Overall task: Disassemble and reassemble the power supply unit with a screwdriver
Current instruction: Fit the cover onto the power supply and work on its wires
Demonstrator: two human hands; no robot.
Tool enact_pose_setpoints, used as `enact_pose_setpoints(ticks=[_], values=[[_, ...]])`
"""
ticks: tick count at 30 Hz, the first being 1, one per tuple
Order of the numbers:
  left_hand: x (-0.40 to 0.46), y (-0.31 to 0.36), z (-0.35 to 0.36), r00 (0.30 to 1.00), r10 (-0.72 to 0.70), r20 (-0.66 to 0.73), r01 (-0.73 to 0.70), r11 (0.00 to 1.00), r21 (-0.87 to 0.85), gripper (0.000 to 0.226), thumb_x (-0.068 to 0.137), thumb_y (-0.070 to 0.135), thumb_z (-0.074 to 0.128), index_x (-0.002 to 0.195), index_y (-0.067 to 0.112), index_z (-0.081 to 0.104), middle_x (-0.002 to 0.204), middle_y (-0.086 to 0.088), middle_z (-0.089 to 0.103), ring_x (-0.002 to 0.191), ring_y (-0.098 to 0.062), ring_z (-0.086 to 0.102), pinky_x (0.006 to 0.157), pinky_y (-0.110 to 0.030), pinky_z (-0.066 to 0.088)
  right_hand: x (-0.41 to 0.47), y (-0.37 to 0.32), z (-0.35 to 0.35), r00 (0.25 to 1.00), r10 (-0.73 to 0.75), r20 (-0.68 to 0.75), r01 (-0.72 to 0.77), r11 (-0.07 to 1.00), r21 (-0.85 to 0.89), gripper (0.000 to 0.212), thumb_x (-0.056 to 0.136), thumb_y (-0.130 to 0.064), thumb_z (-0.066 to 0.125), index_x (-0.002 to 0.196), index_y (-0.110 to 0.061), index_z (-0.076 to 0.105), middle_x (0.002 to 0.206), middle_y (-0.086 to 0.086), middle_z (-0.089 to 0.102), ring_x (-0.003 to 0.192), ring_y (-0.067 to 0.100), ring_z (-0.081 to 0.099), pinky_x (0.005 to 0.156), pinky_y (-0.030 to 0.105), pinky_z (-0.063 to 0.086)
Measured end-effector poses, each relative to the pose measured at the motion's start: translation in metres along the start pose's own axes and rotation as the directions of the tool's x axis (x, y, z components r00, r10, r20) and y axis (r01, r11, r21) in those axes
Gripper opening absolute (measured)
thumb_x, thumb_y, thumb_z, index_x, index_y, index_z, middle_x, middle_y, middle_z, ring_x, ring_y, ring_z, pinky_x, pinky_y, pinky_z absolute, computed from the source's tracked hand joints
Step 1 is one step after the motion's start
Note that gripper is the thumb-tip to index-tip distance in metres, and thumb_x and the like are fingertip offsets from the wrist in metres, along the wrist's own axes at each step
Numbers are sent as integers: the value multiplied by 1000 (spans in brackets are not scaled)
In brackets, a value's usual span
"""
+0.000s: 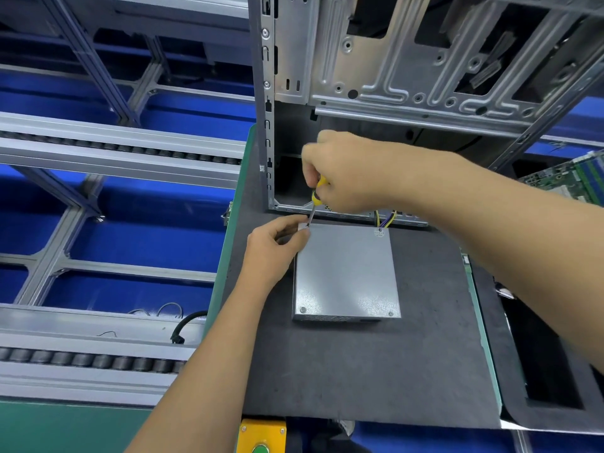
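A grey metal power supply unit (346,273) lies flat on a dark foam mat (359,371). Screws show at its two near corners and at its far right corner. My right hand (343,171) grips a yellow-handled screwdriver (316,197) held nearly upright, its tip at the unit's far left corner. My left hand (277,243) pinches that same corner beside the tip; whether a screw sits between the fingers is hidden. Yellow and dark cables (385,219) run from the unit's far edge into the case behind.
An open metal computer case (408,76) stands right behind the unit. A green circuit board (568,181) lies at the right. A black foam tray (549,371) sits to the right of the mat. Conveyor rails with rollers (98,148) run along the left. A yellow button box (261,436) is at the near edge.
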State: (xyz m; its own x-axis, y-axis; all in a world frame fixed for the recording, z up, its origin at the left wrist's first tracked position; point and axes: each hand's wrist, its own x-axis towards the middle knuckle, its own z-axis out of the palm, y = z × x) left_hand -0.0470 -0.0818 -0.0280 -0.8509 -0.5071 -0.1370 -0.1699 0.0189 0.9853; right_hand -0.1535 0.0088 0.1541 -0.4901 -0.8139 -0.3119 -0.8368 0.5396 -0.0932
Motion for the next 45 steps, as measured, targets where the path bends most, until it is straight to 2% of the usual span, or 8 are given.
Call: enact_pose_setpoints(ticks=[9,13,18,23,27,34,39,45], values=[[-1,-1,2,1000,-21,1,21,999,-43,29,88,11,72,98,37,73,96,-3,74,92,-9,69,84,-20,55,0,1,1,1000,22,6,-21,999,-36,10,94,-21,56,99,-19,47,104,5,41,87,31,55,74,41,48],[-1,0,4,1000,-13,-24,12,999,-45,31,87,9,71,94,40,73,91,4,75,86,-3,67,79,-15,53,3,-6,3,992,82,-98,-107,954,-279,28,103,-43,46,95,-16,52,74,3,30,77,31,44,59,38,34],[1,-1,6,999,-28,-27,28,1000,-4,30,88,8,67,96,37,73,89,6,72,81,-2,64,76,-16,51,3,3,-3,994,89,63,-79,987,-139,15,100,-28,51,108,-19,43,110,7,38,95,36,55,72,42,45],[0,-2,9,999,-32,-40,30,999,-38,29,88,5,65,95,32,73,80,12,66,73,0,58,69,-11,48,5,-4,2,991,100,-90,-127,914,-385,28,106,-36,40,104,-13,55,74,4,28,80,35,52,57,35,33],[-2,-1,12,998,-39,-56,36,998,-49,30,89,5,63,97,32,73,91,1,71,79,-5,61,72,-16,49,3,-4,0,993,115,9,-113,984,-142,27,97,-32,57,100,-20,33,92,2,34,66,23,43,51,31,28],[-5,0,18,995,-41,-95,34,996,-78,32,91,5,60,93,35,71,90,8,70,78,3,60,68,-8,47,2,-11,1,986,121,-115,-150,943,-296,28,105,-39,41,95,-15,52,72,3,28,72,30,40,50,32,26],[-6,0,18,996,-35,-88,28,997,-77,30,91,5,59,96,33,71,91,10,71,80,5,62,69,-7,47,0,-4,-1,997,79,24,-75,990,-123,16,93,-19,57,103,-15,45,103,8,38,75,29,50,58,35,36],[-6,0,17,996,-33,-83,28,998,-56,33,91,7,58,94,37,70,96,-2,69,77,1,58,65,-10,46,0,-5,6,975,205,-88,-217,960,-175,43,100,-54,44,83,-14,41,72,2,28,69,27,42,56,33,30]])
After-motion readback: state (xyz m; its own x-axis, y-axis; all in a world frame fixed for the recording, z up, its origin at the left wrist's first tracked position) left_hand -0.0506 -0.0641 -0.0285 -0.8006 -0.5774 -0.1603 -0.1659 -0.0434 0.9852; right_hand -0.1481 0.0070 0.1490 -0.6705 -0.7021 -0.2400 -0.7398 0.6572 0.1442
